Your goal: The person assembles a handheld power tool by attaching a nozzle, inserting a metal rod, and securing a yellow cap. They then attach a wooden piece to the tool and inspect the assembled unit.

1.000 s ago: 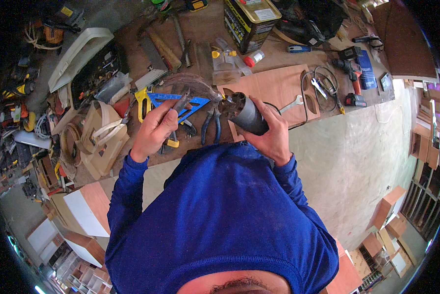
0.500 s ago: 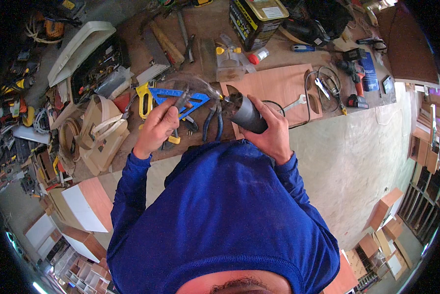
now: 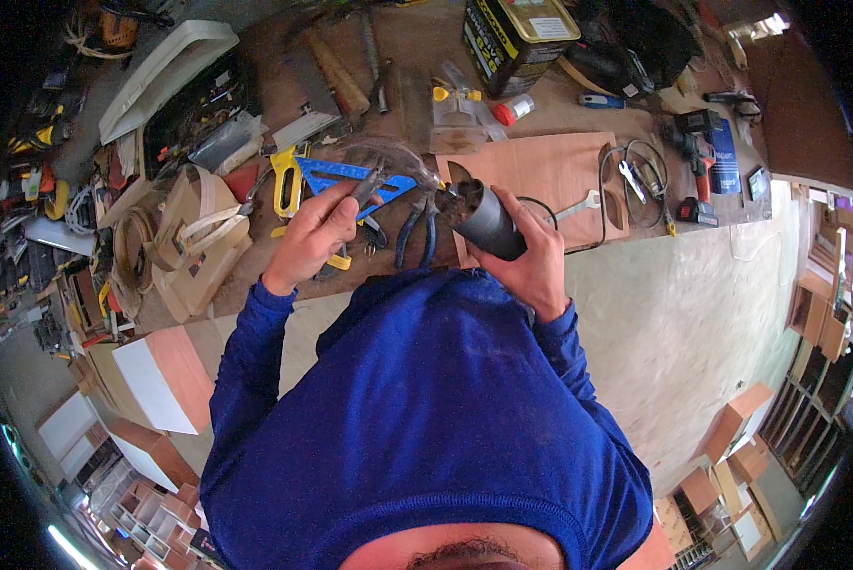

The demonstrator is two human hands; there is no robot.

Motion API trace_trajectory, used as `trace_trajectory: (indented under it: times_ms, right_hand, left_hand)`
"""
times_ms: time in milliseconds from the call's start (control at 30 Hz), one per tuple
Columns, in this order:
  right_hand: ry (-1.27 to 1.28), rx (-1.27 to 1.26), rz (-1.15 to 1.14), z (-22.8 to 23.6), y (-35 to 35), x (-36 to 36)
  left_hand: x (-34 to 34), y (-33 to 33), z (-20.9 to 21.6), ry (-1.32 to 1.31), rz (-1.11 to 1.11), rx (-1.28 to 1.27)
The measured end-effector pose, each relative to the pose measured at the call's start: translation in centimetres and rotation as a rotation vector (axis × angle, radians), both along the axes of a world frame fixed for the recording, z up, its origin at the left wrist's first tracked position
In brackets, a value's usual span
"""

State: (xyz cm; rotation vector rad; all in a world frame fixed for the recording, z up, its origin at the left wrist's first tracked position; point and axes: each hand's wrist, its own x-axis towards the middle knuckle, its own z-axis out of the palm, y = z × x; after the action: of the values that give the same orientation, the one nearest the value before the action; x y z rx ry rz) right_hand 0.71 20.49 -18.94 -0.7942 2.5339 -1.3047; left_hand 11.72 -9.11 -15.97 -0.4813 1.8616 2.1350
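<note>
The left hand is clenched round a slim grey tool, over a blue triangular square; its grip looks pinched between thumb and fingers, so a hard push could let the tool twist, slip and knock the square. Between the hands lie blue-handled pliers, which a dropped part might strike. The right hand is wrapped round a black cylinder, held tilted near the table's front edge, its hollow end facing up and left; the smooth wall could slide through the palm, and any loose bits inside might spill towards the wood panel. Compared with a second ago, both grips are the same and the cylinder has barely moved in view, while the table's things appear farther right, probably because the head turned.
</note>
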Motion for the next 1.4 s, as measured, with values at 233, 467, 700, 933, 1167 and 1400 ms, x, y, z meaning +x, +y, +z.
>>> trace_trajectory:
  times_ms: [233, 467, 700, 933, 1167, 1400]
  right_hand:
    - [-0.026, 0.004, -0.005, 0.3, -0.1, 0.0]
    - [-0.069, -0.001, 0.001, 0.0, 0.2, -0.2]
    - [-0.072, 0.022, 0.016, -0.2, 0.3, -0.1]
    - [0.044, -0.015, 0.039, -0.5, 0.2, 0.0]
    - [0.03, 0.014, 0.044, 0.2, -0.2, 0.8]
    - [0.041, 0.037, 0.07, 0.6, -0.8, 2.5]
  left_hand:
    - [0.0, 0.3, 0.1, 0.019, 0.008, -0.066]
    - [-0.1, 0.4, 0.3, 0.019, -0.061, -0.086]
    - [0.1, 0.3, 0.1, 0.001, 0.022, -0.059]
    - [0.8, 0.5, 0.1, 0.011, 0.049, -0.045]
    - [2.3, 0.1, -0.4, -0.015, 0.069, -0.025]
    - [4.1, -0.1, -1.4, 0.089, 0.097, -0.007]
